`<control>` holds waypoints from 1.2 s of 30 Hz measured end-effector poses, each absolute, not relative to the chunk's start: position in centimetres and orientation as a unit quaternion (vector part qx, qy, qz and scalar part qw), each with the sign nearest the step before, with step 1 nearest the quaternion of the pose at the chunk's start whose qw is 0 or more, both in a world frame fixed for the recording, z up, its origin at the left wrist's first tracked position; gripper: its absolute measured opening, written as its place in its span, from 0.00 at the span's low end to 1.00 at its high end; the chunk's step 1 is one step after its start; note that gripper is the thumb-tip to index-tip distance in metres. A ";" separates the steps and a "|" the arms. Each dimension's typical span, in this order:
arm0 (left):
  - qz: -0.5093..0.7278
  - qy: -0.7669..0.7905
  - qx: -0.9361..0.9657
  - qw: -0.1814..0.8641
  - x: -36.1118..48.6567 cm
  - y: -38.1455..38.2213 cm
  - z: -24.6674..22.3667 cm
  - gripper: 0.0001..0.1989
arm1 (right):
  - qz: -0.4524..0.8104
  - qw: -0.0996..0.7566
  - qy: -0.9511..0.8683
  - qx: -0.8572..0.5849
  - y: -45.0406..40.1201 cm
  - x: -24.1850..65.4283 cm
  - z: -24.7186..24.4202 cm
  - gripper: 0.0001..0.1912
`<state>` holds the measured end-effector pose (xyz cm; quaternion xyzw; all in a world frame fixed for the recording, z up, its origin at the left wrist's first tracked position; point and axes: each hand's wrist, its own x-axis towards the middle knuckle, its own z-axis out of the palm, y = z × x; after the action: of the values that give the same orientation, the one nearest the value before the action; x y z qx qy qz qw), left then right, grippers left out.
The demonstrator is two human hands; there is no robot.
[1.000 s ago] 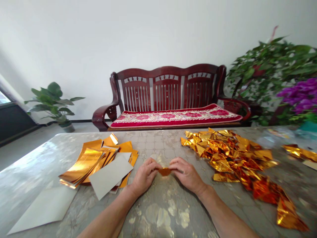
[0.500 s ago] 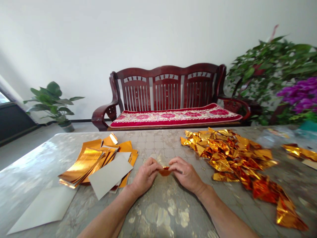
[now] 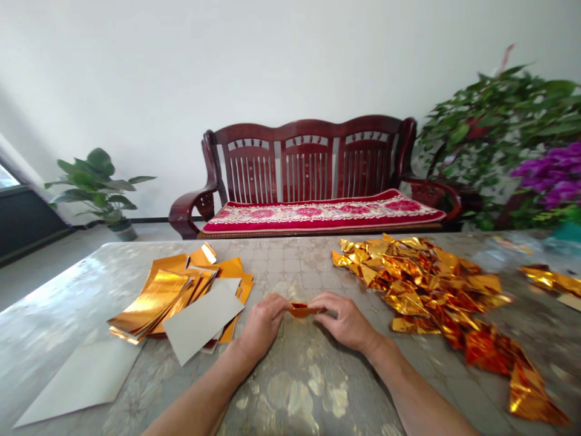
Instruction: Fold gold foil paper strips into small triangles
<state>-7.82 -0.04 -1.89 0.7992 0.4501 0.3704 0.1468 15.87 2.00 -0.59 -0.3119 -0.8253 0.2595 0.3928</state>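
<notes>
Between my two hands, over the middle of the table, is a small piece of folded gold foil paper (image 3: 300,310). My left hand (image 3: 267,318) pinches its left end with the fingers closed. At its right end, my right hand (image 3: 339,316) grips it between thumb and fingers. Both ends of the paper are partly hidden by the fingertips. To the left lies a loose stack of flat gold foil sheets (image 3: 152,303), with a pale sheet (image 3: 204,324) face down on it. A heap of folded gold foil pieces (image 3: 422,272) spreads to the right.
Another pale sheet (image 3: 82,378) lies at the table's near left. Clear plastic wrapping (image 3: 508,249) and more gold foil (image 3: 547,280) sit at the far right. Behind the table (image 3: 281,260) stands a wooden bench (image 3: 306,160), with plants on both sides.
My fingers have drawn slightly apart, so more of the folded gold paper shows between them. My left hand has shifted a little left. The stack and heap stay as they were.
</notes>
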 end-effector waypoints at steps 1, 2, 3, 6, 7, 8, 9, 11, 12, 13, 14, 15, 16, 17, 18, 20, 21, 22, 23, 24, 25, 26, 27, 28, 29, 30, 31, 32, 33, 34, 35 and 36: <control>0.367 0.453 0.799 0.144 -7.8 -0.1 -1.8 0.13 | 0.261 0.389 -0.827 -0.310 2.1 16.0 -0.7 0.13; 0.365 0.455 0.800 0.142 -7.8 -0.1 -1.8 0.13 | 0.260 0.384 -0.829 -0.311 2.2 16.1 -0.8 0.13; 0.363 0.455 0.801 0.141 -7.8 -0.1 -1.8 0.13 | 0.258 0.380 -0.830 -0.316 2.3 16.2 -0.9 0.13; 0.362 0.451 0.803 0.143 -7.8 -0.2 -1.7 0.13 | 0.233 0.370 -0.832 -0.342 2.4 16.4 -1.2 0.13; 0.360 0.449 0.805 0.146 -7.8 -0.3 -1.7 0.13 | 0.221 0.367 -0.834 -0.349 2.3 16.4 -1.3 0.14; 0.354 0.448 0.807 0.149 -7.7 -0.3 -1.6 0.13 | 0.208 0.363 -0.837 -0.352 2.2 16.5 -1.2 0.14; 0.347 0.445 0.811 0.153 -7.7 -0.4 -1.5 0.12 | 0.196 0.358 -0.842 -0.352 2.2 16.5 -1.2 0.14; 0.327 0.433 0.824 0.163 -7.6 -0.5 -1.2 0.12 | 0.172 0.346 -0.856 -0.344 2.1 16.6 -1.0 0.13; 0.319 0.427 0.830 0.168 -7.6 -0.6 -1.0 0.12 | 0.161 0.339 -0.863 -0.339 2.1 16.6 -0.9 0.13; 0.313 0.422 0.834 0.171 -7.5 -0.6 -0.9 0.12 | 0.150 0.332 -0.869 -0.335 2.1 16.7 -0.8 0.14; 0.309 0.420 0.836 0.173 -7.5 -0.6 -0.9 0.12 | 0.142 0.324 -0.875 -0.330 2.1 16.7 -0.7 0.14; 0.307 0.420 0.836 0.173 -7.4 -0.6 -0.9 0.12 | 0.138 0.314 -0.881 -0.325 2.1 16.7 -0.6 0.14; 0.305 0.423 0.836 0.170 -7.4 -0.6 -0.9 0.11 | 0.138 0.304 -0.887 -0.319 2.1 16.7 -0.5 0.14; 0.305 0.426 0.835 0.165 -7.4 -0.6 -1.0 0.11 | 0.142 0.295 -0.892 -0.312 2.1 16.7 -0.4 0.14; 0.307 0.428 0.836 0.156 -7.4 -0.6 -1.1 0.11 | 0.149 0.287 -0.895 -0.307 2.1 16.7 -0.2 0.14; 0.316 0.428 0.838 0.121 -7.4 -0.8 -1.2 0.12 | 0.164 0.277 -0.898 -0.299 2.0 16.6 -0.1 0.13; 0.322 0.425 0.840 0.095 -7.4 -0.9 -1.1 0.13 | 0.168 0.275 -0.899 -0.296 2.0 16.5 0.0 0.13; 0.328 0.420 0.844 0.065 -7.4 -1.0 -1.0 0.13 | 0.168 0.275 -0.900 -0.293 2.0 16.4 0.0 0.12; 0.332 0.413 0.847 0.035 -7.4 -1.1 -0.9 0.13 | 0.163 0.282 -0.899 -0.292 2.0 16.4 0.0 0.11; 0.335 0.407 0.850 0.007 -7.3 -1.3 -0.8 0.12 | 0.154 0.295 -0.897 -0.292 2.0 16.3 -0.1 0.11; 0.337 0.401 0.852 -0.013 -7.3 -1.4 -0.6 0.12 | 0.142 0.313 -0.893 -0.292 2.0 16.3 -0.2 0.11; 0.338 0.396 0.853 -0.023 -7.2 -1.4 -0.5 0.11 | 0.129 0.332 -0.888 -0.292 2.0 16.3 -0.3 0.11; 0.336 0.394 0.855 -0.024 -7.2 -1.4 -0.4 0.11 | 0.118 0.349 -0.883 -0.290 2.1 16.3 -0.5 0.11; 0.332 0.394 0.857 -0.015 -7.1 -1.4 -0.3 0.11 | 0.110 0.360 -0.881 -0.286 2.1 16.3 -0.6 0.12; 0.325 0.397 0.858 0.000 -7.1 -1.3 -0.3 0.11 | 0.106 0.364 -0.882 -0.281 2.1 16.4 -0.7 0.12; 0.318 0.400 0.859 0.018 -7.1 -1.2 -0.4 0.11 | 0.105 0.362 -0.884 -0.276 2.0 16.4 -0.8 0.12; 0.311 0.405 0.859 0.035 -7.1 -1.1 -0.4 0.12 | 0.107 0.357 -0.887 -0.272 2.0 16.3 -0.9 0.12; 0.306 0.411 0.857 0.049 -7.1 -1.1 -0.5 0.12 | 0.111 0.349 -0.890 -0.271 2.0 16.3 -0.9 0.12; 0.303 0.416 0.855 0.059 -7.1 -1.0 -0.6 0.12 | 0.115 0.340 -0.893 -0.272 1.9 16.2 -0.8 0.12; 0.303 0.421 0.853 0.065 -7.1 -0.9 -0.7 0.12 | 0.119 0.330 -0.896 -0.274 1.9 16.1 -0.8 0.12; 0.303 0.425 0.850 0.069 -7.1 -0.9 -0.7 0.11 | 0.122 0.321 -0.898 -0.277 1.8 16.0 -0.7 0.12; 0.304 0.429 0.847 0.072 -7.1 -0.9 -0.8 0.11 | 0.124 0.312 -0.899 -0.280 1.7 16.0 -0.7 0.12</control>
<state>-7.14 -0.91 -0.79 0.8474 0.4294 0.3038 0.0720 15.95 1.75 -0.70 -0.2798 -0.8994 0.1241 0.3121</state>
